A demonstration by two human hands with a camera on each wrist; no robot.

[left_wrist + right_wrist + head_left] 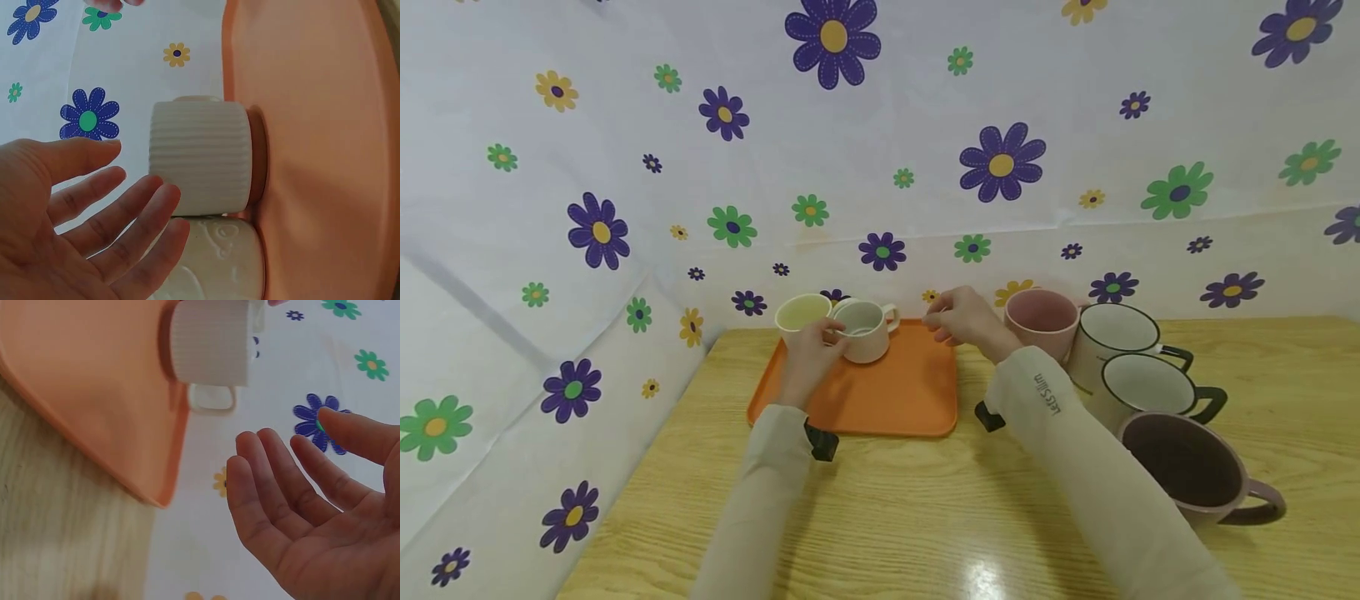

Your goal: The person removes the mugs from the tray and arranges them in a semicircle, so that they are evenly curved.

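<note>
A white ribbed mug point(868, 343) stands upright at the back of the orange tray point(898, 402), its handle to the right. Beside it on the left is a pale yellow mug point(803, 312); in the left wrist view this cream mug point(215, 259) has a raised pattern. My left hand point(809, 357) is in front of the two mugs, fingers loosely spread. Its fingertips overlap the ribbed mug point(203, 156) in that view; whether they touch, I cannot tell. Past the tray's right side, my right hand point(967, 322) hovers with relaxed fingers and holds nothing, apart from the mug's handle point(212, 398).
On the right of the wooden table point(880, 517) is a row of larger mugs: a pink one point(1041, 321), two white ones with dark rims point(1086, 354) point(1150, 385), and a mauve one point(1187, 467) nearest me. My right sleeve passes close to them. A flowered sheet point(895, 125) hangs behind.
</note>
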